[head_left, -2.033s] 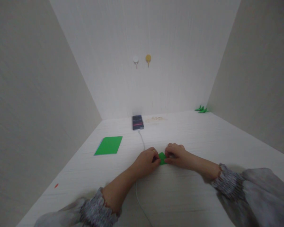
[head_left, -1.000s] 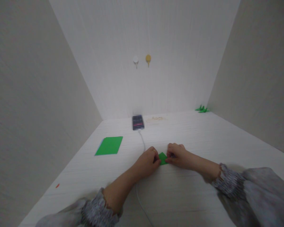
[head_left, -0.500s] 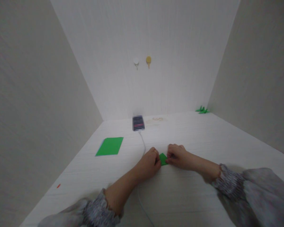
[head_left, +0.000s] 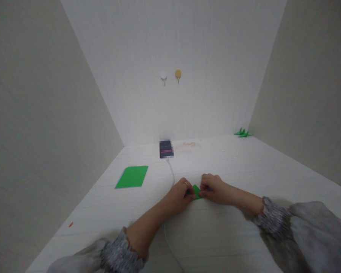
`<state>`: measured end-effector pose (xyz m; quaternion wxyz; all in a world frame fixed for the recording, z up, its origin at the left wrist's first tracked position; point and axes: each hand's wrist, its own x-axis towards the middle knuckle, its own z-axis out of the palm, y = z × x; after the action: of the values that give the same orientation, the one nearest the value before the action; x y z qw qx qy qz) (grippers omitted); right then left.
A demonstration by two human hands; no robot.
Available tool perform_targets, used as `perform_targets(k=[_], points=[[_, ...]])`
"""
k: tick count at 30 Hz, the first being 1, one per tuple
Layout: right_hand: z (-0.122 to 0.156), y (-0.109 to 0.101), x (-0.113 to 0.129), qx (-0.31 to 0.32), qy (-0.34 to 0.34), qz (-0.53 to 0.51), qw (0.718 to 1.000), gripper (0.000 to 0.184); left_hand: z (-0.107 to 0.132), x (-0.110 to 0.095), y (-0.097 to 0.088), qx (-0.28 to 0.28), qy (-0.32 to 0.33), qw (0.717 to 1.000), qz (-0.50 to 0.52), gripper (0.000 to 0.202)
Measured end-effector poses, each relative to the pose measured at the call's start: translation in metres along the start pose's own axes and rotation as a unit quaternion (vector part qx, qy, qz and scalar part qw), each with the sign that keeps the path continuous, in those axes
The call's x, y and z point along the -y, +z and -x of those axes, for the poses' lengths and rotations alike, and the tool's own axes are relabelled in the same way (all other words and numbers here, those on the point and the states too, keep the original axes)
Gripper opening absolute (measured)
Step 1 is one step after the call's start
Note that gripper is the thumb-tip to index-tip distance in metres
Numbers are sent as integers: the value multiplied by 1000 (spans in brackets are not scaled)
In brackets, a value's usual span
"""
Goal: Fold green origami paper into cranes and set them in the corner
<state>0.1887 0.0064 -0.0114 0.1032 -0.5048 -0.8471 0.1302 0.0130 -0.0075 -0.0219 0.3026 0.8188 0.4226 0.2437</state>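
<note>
A small folded piece of green paper [head_left: 197, 191] lies on the white table between my hands, partly covered by fingers. My left hand [head_left: 180, 197] has its fingers closed on the paper's left side, with a ring on one finger. On the right edge, my right hand [head_left: 214, 188] pinches the same paper, its fingers curled in. The edges under the fingertips are hidden.
Green paper sheets [head_left: 132, 177] lie flat at the left. A dark phone-like device [head_left: 166, 149] stands at the back with a white cable [head_left: 172, 172] running under my left arm. Folded green paper shapes [head_left: 243, 132] sit in the far right corner. A red scrap [head_left: 71, 224] lies front left.
My left fingers have shifted slightly to the right over the green paper, covering more of it. My right hand stays almost in place.
</note>
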Motion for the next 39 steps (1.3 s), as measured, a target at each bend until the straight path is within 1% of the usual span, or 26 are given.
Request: perform_targets(k=[9, 18, 24, 28, 32, 35, 39], points=[[-1, -3, 4, 5, 20, 8, 1000, 15, -1, 3, 2, -10, -4, 1000, -5, 6], [-2, -2, 4, -1, 13, -8, 1000, 31, -1, -3, -1, 3, -4, 999, -32, 3], [-4, -2, 9, 3, 37, 6, 999, 28, 0, -2, -2, -9, 6, 999, -35, 4], [-6, -4, 16, 16, 80, 14, 997, 24, 2, 0, -2, -15, 8, 999, -34, 6], [-8, -8, 22, 38, 118, 7, 992, 19, 5, 1, -3, -18, -2, 1000, -8, 16], [-9, -11, 25, 41, 126, -5, 991, 19, 6, 1, -5, -2, -18, 1000, 10, 22], [-10, -11, 27, 36, 130, -5, 991, 20, 6, -3, -10, 15, -40, 998, 34, 22]])
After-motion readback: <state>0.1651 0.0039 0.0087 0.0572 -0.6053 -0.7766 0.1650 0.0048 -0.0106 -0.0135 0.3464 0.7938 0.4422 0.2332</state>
